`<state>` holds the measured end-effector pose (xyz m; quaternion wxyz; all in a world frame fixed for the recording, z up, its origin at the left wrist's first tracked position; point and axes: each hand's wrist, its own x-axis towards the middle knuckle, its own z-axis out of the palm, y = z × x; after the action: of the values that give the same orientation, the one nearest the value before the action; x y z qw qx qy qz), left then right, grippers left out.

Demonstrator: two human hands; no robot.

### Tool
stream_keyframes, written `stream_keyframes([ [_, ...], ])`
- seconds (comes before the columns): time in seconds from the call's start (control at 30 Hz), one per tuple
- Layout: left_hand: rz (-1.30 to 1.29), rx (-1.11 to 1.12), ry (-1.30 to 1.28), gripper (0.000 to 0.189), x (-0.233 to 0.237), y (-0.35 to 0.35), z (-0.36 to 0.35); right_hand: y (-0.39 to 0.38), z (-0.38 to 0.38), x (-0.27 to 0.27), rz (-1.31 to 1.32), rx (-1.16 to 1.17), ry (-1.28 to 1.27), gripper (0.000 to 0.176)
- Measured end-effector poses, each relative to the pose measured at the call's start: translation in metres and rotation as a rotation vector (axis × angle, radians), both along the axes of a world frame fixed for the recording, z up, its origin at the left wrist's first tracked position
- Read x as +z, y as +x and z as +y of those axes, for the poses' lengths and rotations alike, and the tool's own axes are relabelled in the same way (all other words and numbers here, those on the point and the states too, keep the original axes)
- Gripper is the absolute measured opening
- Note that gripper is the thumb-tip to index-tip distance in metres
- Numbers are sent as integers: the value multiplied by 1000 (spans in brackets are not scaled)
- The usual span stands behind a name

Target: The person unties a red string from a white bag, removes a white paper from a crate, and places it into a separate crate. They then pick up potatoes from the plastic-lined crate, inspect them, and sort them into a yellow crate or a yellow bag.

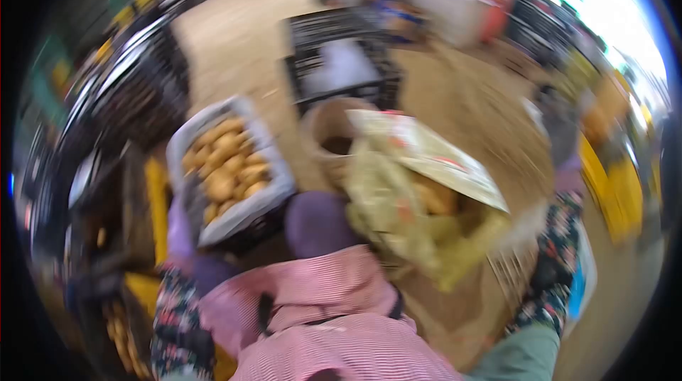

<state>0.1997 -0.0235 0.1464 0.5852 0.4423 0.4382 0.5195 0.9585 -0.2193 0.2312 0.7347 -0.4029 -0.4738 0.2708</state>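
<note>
At the left, my left hand point(179, 228) shows as a lilac patch beside a lined crate point(266, 136) of brownish-yellow, potato-like pieces point(224, 161). Its fingers are hidden, so a grip on the crate cannot be made out. Far to the right, my right hand point(568, 171) is a blurred lilac shape above the floral sleeve, close to a grey shape; its fingers are smeared. Between the hands, an open yellowish bag point(383, 189) with a white printed flap holds similar pieces point(435, 196). A brown round container point(320, 122) stands against the bag's upper left.
Black crates point(302, 26) stand ahead, one with something white inside. A brown heap or sheet point(469, 90) lies behind the bag. Yellow crates point(614, 182) are at the right; dark crates point(106, 210) are at the left. A perforated pale crate point(513, 267) sits near the right sleeve.
</note>
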Motion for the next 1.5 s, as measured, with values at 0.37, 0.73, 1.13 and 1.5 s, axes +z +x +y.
stream_keyframes([
  [0.37,869,17,122,35,-81,-48,47,-500,316,-41,-1045,570,-468,35],
  [0.73,1469,-247,196,50,-107,-74,-28,-591,223,-190,-1966,639,-88,47],
  [1.13,1045,-19,465,21,-69,-58,26,-583,293,-133,-1471,557,-56,30],
  [1.5,914,73,366,20,-81,-43,32,-609,335,-238,-2436,829,706,11],
])
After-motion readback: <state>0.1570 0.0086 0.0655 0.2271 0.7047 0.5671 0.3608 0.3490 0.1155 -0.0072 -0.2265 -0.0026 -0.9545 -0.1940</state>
